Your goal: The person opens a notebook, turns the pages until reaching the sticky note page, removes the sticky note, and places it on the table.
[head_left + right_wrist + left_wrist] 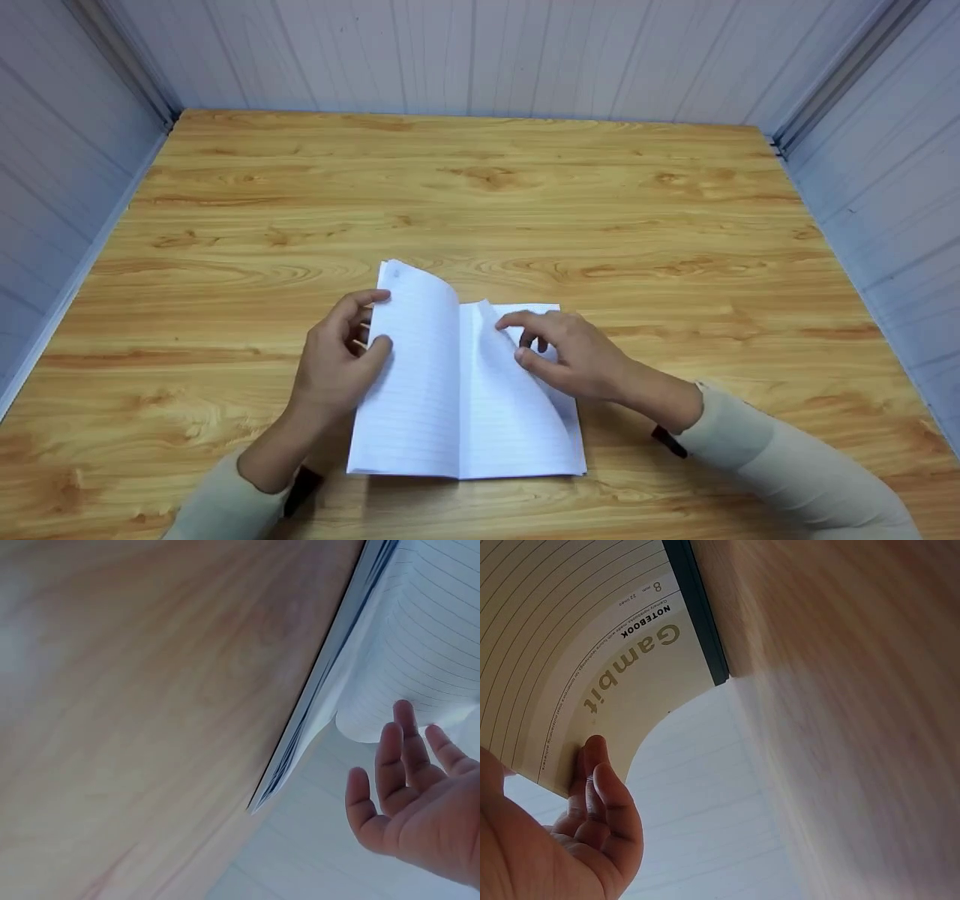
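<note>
A notebook (pixel 416 390) of lined white pages lies spread on the table, its left part raised. My left hand (pixel 341 360) grips that part at its outer edge, thumb on the page and fingers behind. In the left wrist view, those fingers rest against a cream cover (pixel 622 667) printed "Gambit NOTEBOOK", with a dark spine (pixel 697 615). On the right, a single page (pixel 510 397) is lifted and curls leftward. My right hand (pixel 574 352) touches its free edge, index fingertip and thumb apart. In the right wrist view, its other fingers (pixel 405 735) are spread below the lined page (pixel 435 645).
The notebook sits near the front of a wood-grain table (pixel 480 202). Pale panelled walls (pixel 465 60) stand at the back and both sides. A small dark object (pixel 302 491) is at the left wrist, and another (pixel 669 441) at the right.
</note>
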Demonstrator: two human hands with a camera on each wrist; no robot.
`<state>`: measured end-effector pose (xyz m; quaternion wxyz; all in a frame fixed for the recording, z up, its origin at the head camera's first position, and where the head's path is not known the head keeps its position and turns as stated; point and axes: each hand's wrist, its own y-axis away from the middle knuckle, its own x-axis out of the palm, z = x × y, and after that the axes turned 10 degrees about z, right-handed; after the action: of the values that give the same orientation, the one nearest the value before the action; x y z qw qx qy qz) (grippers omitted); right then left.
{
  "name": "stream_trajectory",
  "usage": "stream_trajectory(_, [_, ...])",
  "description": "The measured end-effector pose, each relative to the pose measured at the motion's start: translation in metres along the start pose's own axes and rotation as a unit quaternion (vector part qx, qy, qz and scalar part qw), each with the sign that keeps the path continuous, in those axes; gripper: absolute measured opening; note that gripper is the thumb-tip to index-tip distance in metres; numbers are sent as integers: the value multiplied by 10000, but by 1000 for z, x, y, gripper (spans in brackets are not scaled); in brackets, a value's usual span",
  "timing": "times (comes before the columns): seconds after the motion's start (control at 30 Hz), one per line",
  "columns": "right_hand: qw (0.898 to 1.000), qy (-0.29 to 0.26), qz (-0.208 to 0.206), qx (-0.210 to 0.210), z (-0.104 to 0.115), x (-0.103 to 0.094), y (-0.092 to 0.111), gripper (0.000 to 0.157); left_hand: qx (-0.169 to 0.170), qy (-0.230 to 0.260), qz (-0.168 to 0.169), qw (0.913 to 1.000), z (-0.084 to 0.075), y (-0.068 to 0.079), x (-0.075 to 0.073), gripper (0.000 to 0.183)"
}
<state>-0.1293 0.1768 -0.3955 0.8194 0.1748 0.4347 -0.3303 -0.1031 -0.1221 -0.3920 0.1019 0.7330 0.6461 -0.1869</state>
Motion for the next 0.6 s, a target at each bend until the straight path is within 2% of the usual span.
stream_trajectory(0.1, [9995, 243, 205, 10, 2, 3, 0, 40, -7, -17, -3, 10000, 0, 0, 0, 44])
stream_trajectory(0.27, [9981, 350, 505, 91, 5, 7, 1, 49, 30, -71, -11, 10000, 0, -1, 0, 43])
stream_trajectory(0.6, [9922, 852, 881, -221, 9, 13, 0, 59, 3, -91, 27, 10000, 0, 0, 0, 44])
